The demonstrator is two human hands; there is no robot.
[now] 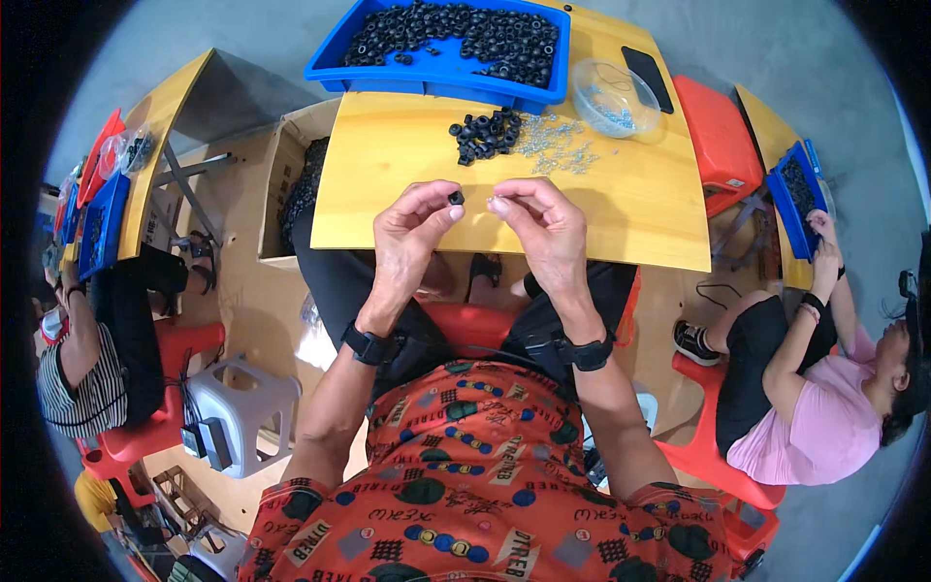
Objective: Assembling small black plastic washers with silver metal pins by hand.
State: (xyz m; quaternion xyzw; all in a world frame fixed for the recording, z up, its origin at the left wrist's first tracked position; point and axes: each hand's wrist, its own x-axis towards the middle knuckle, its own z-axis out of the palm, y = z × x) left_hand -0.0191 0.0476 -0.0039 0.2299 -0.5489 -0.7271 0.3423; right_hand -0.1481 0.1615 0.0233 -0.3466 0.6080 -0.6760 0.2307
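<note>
Between the thumb and fingertips of my left hand (409, 231) is a small black plastic cap (456, 198). My right hand (545, 225) is level with it, a short gap away, its thumb and forefinger pinched on a tiny pale piece too small to name. Both hands are over the near edge of the yellow table (388, 160). Just beyond them lie a loose pile of black caps (485, 136) and, touching it on the right, a scatter of small silvery metal pieces (555, 144).
A blue tray (427, 80) of black parts stands at the far side. Right of it are a clear bowl (615, 97) and a dark phone-like slab (647, 80). A cardboard box (276, 194) sits left of the table. Co-workers sit on both sides, one in a pink shirt (810, 427).
</note>
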